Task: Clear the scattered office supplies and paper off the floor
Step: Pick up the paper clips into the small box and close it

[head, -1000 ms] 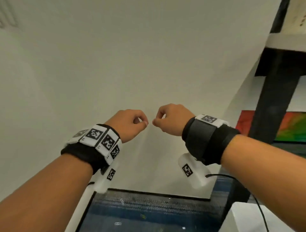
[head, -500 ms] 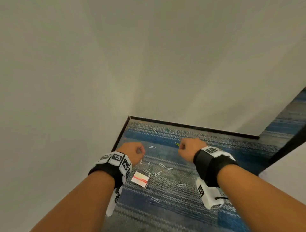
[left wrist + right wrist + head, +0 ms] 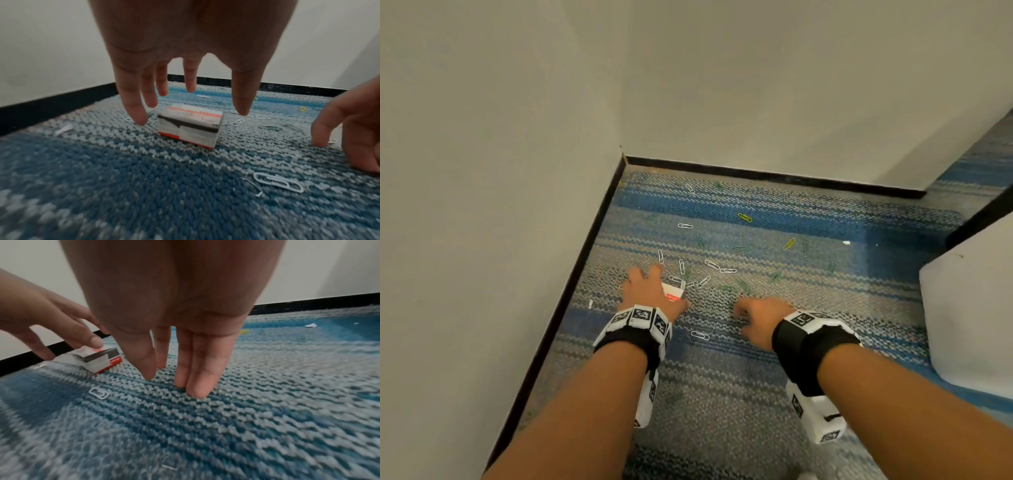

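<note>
Two open hands over a carpet corner with scattered paper clips and one small box.

At the far left a white wall meets the blue striped carpet along a black baseboard, and a small white paper scrap lies just beside this edge. The left hand is spread open with straight fingers above the small red and white box; in the right wrist view one finger seems to touch the top of the box. White paper clips lie just behind the box, one more between the two wrists. The right hand is open too, its fingertips pointing down at bare carpet. Further right are yellow clips, green clips hard to see, another paper scrap, then a white block that closes the right side.
</note>
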The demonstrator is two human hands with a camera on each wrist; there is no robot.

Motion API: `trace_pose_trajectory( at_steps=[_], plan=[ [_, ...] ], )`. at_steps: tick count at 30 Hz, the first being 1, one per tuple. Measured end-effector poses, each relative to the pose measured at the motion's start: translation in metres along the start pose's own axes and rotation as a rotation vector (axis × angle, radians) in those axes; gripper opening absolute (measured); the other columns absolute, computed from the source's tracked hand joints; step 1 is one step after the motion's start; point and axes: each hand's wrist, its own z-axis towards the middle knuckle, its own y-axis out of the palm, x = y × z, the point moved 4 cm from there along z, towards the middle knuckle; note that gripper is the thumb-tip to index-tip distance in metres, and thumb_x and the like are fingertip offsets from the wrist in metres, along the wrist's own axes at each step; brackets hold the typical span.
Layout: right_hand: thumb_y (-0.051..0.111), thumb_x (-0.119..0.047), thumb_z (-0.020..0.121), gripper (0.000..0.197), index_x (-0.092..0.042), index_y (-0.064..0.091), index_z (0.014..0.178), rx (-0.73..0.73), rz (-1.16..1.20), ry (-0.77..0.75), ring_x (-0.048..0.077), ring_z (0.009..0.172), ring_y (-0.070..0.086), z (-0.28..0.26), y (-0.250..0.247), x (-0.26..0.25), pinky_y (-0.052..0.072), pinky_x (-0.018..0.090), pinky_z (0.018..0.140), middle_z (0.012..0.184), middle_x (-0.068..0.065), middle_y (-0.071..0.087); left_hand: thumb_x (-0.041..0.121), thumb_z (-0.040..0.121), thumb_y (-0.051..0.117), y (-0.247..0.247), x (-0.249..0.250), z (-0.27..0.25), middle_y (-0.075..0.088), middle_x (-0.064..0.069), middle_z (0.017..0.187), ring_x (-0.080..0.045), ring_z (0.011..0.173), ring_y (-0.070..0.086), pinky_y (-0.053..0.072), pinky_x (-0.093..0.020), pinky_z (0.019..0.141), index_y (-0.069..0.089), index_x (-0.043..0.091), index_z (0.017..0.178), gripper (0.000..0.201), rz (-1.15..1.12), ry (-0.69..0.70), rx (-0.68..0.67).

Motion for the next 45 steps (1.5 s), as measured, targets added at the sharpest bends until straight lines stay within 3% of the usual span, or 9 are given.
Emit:
trace_pose_trajectory(
  at_steps=[7, 13, 17, 20, 25, 29, 34, 39, 45],
  plan=[
    [0.051, -0.020, 0.087, 0.035, -0.023, 0.054, 0.122, 0.004, -0.063, 0.014, 0.032, 0.110, 0.058, 0.014, 0.000, -0.013, 0.047, 0.032, 0.088, 0.122, 0.013, 0.060, 0.031, 0.073, 0.073, 0.013, -0.007, 0.005, 0.036, -0.011, 0.126, -0.034, 0.118, 0.041, 0.039, -0.039, 0.097, 0.051, 0.018, 0.114, 0.049, -0.075, 0.042, -0.044],
    [0.050, -0.029, 0.085, 0.024, -0.017, 0.058, 0.104, 0.158, -0.023, -0.002, 0.034, 0.102, 0.061, 0.030, -0.011, -0.038, 0.049, 0.035, 0.082, 0.110, 0.014, 0.064, 0.027, 0.071, 0.073, 0.030, -0.002, -0.010, 0.034, -0.007, 0.123, -0.029, 0.117, 0.033, 0.035, -0.034, 0.097, 0.047, 0.021, 0.109, 0.046, 0.043, 0.182, -0.106],
    [0.052, -0.018, 0.085, 0.018, -0.017, 0.053, 0.102, 0.238, 0.105, -0.120, 0.033, 0.098, 0.060, 0.048, -0.021, -0.063, 0.046, 0.032, 0.077, 0.106, 0.012, 0.062, 0.017, 0.068, 0.069, 0.034, 0.001, -0.016, 0.037, 0.000, 0.121, -0.022, 0.117, 0.035, 0.022, -0.023, 0.091, 0.039, 0.021, 0.118, 0.059, 0.150, 0.372, -0.113],
    [0.061, -0.027, 0.084, 0.030, -0.018, 0.051, 0.111, 0.225, 0.133, -0.167, 0.033, 0.102, 0.057, 0.063, -0.025, -0.077, 0.046, 0.035, 0.083, 0.112, 0.012, 0.057, 0.020, 0.065, 0.069, 0.035, -0.003, -0.016, 0.033, 0.001, 0.130, -0.022, 0.125, 0.032, 0.021, -0.026, 0.104, 0.026, 0.020, 0.134, 0.080, 0.217, 0.432, -0.096],
    [0.061, -0.033, 0.084, 0.026, -0.019, 0.055, 0.106, 0.244, 0.078, -0.194, 0.031, 0.102, 0.057, 0.078, -0.018, -0.086, 0.048, 0.036, 0.083, 0.112, 0.009, 0.055, 0.044, 0.055, 0.077, 0.034, -0.017, -0.017, 0.028, -0.001, 0.135, -0.025, 0.129, 0.027, 0.029, -0.037, 0.106, 0.021, 0.026, 0.137, 0.100, 0.091, 0.332, -0.067],
    [0.062, -0.030, 0.084, 0.020, -0.019, 0.058, 0.101, 0.256, 0.082, -0.180, 0.029, 0.102, 0.057, 0.079, -0.016, -0.084, 0.046, 0.034, 0.082, 0.112, 0.007, 0.054, 0.053, 0.062, 0.073, 0.033, -0.022, -0.018, 0.031, -0.005, 0.130, -0.027, 0.122, 0.032, 0.032, -0.036, 0.102, 0.027, 0.022, 0.136, 0.093, 0.012, 0.142, 0.003],
    [0.061, -0.023, 0.086, 0.011, -0.014, 0.064, 0.091, 0.317, 0.186, -0.202, 0.026, 0.098, 0.057, 0.075, -0.018, -0.078, 0.039, 0.027, 0.076, 0.105, 0.009, 0.061, 0.027, 0.069, 0.071, 0.041, -0.015, -0.023, 0.034, -0.007, 0.126, -0.031, 0.110, 0.049, 0.042, -0.034, 0.087, 0.029, 0.020, 0.131, 0.075, -0.271, 0.016, -0.147],
    [0.056, -0.011, 0.085, 0.014, -0.014, 0.066, 0.094, 0.347, 0.231, -0.233, 0.024, 0.097, 0.058, 0.067, -0.017, -0.074, 0.041, 0.026, 0.079, 0.102, 0.008, 0.064, 0.022, 0.071, 0.067, 0.039, -0.015, -0.031, 0.035, -0.008, 0.129, -0.031, 0.116, 0.045, 0.041, -0.041, 0.099, 0.027, 0.024, 0.138, 0.078, -0.320, 0.031, -0.081],
    [0.048, -0.003, 0.079, 0.016, -0.014, 0.059, 0.078, 0.393, 0.401, -0.172, 0.029, 0.084, 0.056, 0.059, -0.011, -0.071, 0.036, 0.026, 0.067, 0.087, 0.012, 0.064, 0.017, 0.081, 0.053, 0.036, -0.016, -0.039, 0.046, -0.007, 0.115, -0.030, 0.104, 0.045, 0.040, -0.042, 0.091, 0.046, 0.025, 0.117, 0.037, -0.338, 0.076, -0.001]
  ],
)
